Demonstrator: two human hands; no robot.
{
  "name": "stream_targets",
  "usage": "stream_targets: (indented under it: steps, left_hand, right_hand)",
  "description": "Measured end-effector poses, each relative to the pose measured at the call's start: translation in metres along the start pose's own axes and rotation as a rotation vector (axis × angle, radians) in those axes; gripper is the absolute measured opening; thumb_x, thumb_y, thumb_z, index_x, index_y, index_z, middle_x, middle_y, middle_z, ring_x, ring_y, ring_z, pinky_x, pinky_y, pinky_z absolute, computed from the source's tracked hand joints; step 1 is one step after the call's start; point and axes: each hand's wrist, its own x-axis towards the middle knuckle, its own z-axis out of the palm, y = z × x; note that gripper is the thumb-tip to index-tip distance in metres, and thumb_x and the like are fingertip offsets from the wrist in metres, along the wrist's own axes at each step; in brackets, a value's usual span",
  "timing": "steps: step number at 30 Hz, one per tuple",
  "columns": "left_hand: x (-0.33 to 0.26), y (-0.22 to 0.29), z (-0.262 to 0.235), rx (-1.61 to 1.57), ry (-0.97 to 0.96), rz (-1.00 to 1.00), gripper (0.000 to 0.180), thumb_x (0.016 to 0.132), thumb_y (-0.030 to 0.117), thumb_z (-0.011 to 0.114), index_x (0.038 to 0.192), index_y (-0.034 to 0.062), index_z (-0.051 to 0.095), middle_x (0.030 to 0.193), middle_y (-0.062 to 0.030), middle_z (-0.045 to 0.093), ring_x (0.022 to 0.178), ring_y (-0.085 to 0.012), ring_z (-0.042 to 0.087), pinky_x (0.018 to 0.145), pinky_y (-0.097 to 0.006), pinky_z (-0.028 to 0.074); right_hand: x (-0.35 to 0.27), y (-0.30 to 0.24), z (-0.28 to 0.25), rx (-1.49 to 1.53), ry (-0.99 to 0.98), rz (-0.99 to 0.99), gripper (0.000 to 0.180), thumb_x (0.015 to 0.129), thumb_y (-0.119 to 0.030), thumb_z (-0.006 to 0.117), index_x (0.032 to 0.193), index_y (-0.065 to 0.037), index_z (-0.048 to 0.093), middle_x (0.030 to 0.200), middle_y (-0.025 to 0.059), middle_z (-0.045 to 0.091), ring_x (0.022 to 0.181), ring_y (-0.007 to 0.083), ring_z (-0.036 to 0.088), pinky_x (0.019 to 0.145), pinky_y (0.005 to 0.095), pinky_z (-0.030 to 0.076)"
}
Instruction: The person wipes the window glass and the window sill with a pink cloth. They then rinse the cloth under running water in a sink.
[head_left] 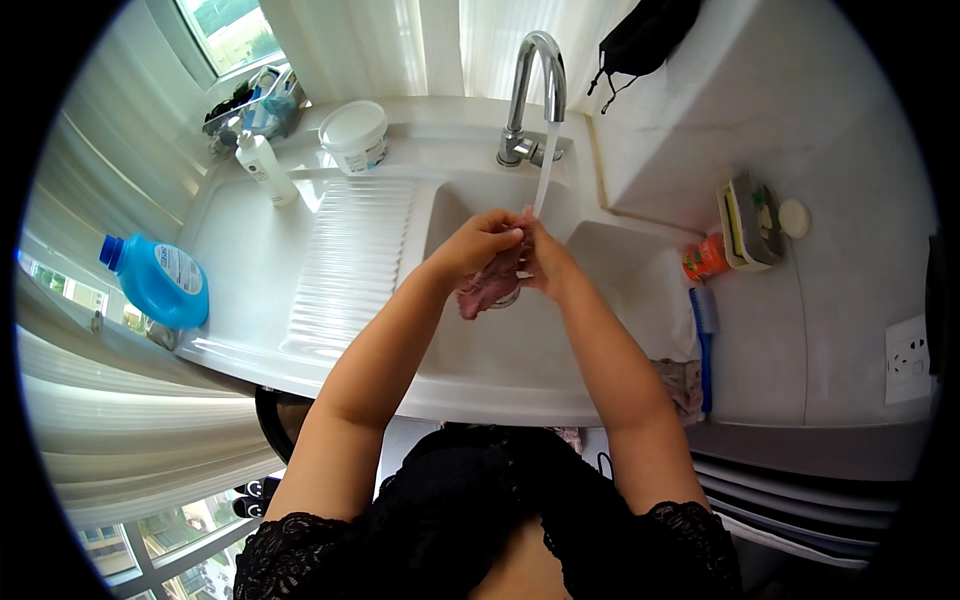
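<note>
Head view: a small pink cloth [487, 290], bunched and wet, is held over the middle of the white sink [470, 350] just below the thin stream from the chrome tap [535, 90], with the left hand [478, 243] and right hand [540, 258] pressed together and closed around it. The cloth is judged soft, limp, light and somewhat slippery when soaked, best gripped by its gathered bulk. To the left lie a ribbed draining board [350, 260], smooth and glossy, and a blue plastic bottle [158, 282]; to the right, a blue brush [704, 340].
</note>
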Motion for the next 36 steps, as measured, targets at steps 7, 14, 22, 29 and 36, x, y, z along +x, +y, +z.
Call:
stream_targets:
  steps: [7, 14, 22, 29, 36]
  left_hand:
    - [0.006, -0.004, 0.014, 0.280, -0.064, -0.118, 0.028, 0.087, 0.004, 0.057, 0.115, 0.0014, 0.061, 0.105, -0.0075, 0.063, 0.096, -0.0146, 0.059, 0.080, -0.027, 0.049]
    - [0.004, -0.068, 0.021, -0.360, 0.406, -0.396, 0.049, 0.091, 0.037, 0.060, 0.127, 0.0052, 0.054, 0.118, -0.0144, 0.061, 0.109, -0.0236, 0.058, 0.095, -0.039, 0.044]
    - [0.042, -0.095, 0.011, -0.883, 0.256, -0.302, 0.038, 0.094, 0.032, 0.048, 0.121, 0.0064, 0.053, 0.121, -0.0135, 0.059, 0.111, -0.0305, 0.059, 0.097, -0.053, 0.047]
    - [0.021, -0.060, 0.030, -0.890, 0.275, -0.257, 0.025, 0.088, 0.017, 0.046, 0.107, 0.0057, 0.059, 0.109, -0.0120, 0.063, 0.101, -0.0294, 0.063, 0.091, -0.049, 0.053]
    - [0.003, -0.054, 0.029, -0.675, 0.284, -0.394, 0.058, 0.096, 0.051, 0.042, 0.132, 0.0068, 0.048, 0.132, -0.0155, 0.053, 0.121, -0.0343, 0.052, 0.100, -0.061, 0.039]
  right_hand:
    - [0.004, 0.017, -0.040, 0.189, -0.011, -0.145, 0.044, 0.091, -0.042, 0.060, 0.124, -0.013, 0.056, 0.118, 0.0084, 0.061, 0.112, 0.0264, 0.056, 0.099, 0.0543, 0.036]
    - [-0.019, 0.010, -0.010, 0.620, 0.088, -0.275, 0.028, 0.090, -0.007, 0.064, 0.116, -0.004, 0.057, 0.107, 0.0100, 0.064, 0.096, 0.0226, 0.064, 0.078, 0.0361, 0.053]
    - [-0.020, 0.016, -0.014, 0.178, 0.065, -0.379, 0.044, 0.089, -0.024, 0.069, 0.121, 0.000, 0.052, 0.114, 0.0137, 0.062, 0.102, 0.0242, 0.063, 0.087, 0.0360, 0.053]
    - [0.008, 0.053, -0.041, 0.473, -0.022, 0.049, 0.045, 0.086, -0.036, 0.071, 0.116, -0.005, 0.058, 0.115, 0.0095, 0.062, 0.100, 0.0195, 0.061, 0.085, 0.0352, 0.051]
    - [0.030, 0.052, -0.027, 0.517, 0.009, -0.432, 0.042, 0.082, -0.024, 0.076, 0.116, -0.009, 0.056, 0.107, 0.0069, 0.058, 0.100, 0.0182, 0.060, 0.083, 0.0336, 0.053]
